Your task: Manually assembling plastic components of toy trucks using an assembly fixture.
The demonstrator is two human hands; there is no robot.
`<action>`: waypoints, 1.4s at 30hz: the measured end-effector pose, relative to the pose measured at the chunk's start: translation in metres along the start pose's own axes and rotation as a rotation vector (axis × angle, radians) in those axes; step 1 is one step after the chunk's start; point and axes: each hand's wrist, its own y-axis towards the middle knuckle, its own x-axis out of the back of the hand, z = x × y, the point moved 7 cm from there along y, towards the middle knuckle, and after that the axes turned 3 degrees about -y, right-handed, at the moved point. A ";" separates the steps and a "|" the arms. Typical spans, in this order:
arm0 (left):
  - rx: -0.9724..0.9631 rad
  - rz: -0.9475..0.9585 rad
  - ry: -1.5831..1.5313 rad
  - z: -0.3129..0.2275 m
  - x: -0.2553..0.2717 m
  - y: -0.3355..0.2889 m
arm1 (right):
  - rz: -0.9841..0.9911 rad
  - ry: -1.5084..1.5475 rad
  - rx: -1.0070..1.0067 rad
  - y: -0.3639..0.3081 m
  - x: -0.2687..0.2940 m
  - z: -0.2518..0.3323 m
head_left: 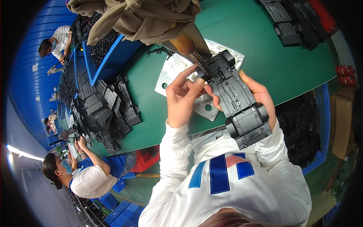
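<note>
A long black plastic car chassis (235,99) with rounded wheel arches is held tilted over a silvery metal plate (170,72). My right hand (259,90) wraps its right edge, with fingertips showing at the opposite edge. My left hand (184,94) pinches at the far left wheel arch, thumb and forefinger closed there; whether a small part is between them is hidden. Close above that corner, the narrow metal tip (198,60) of a machine head comes down and appears to meet the chassis. Brown cloth (151,19) is wrapped round the head.
Stacked black chassis (102,108) lie left on the green table (261,41), with more (289,22) at the far right. Blue bins (109,56) hold small black parts. A blue crate (323,125) of dark parts stands right, below the table edge. A co-worker (89,174) sits left.
</note>
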 end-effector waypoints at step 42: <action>-0.007 0.211 -0.015 0.000 0.013 -0.082 | 0.153 -1.293 0.685 -0.061 -0.029 -0.022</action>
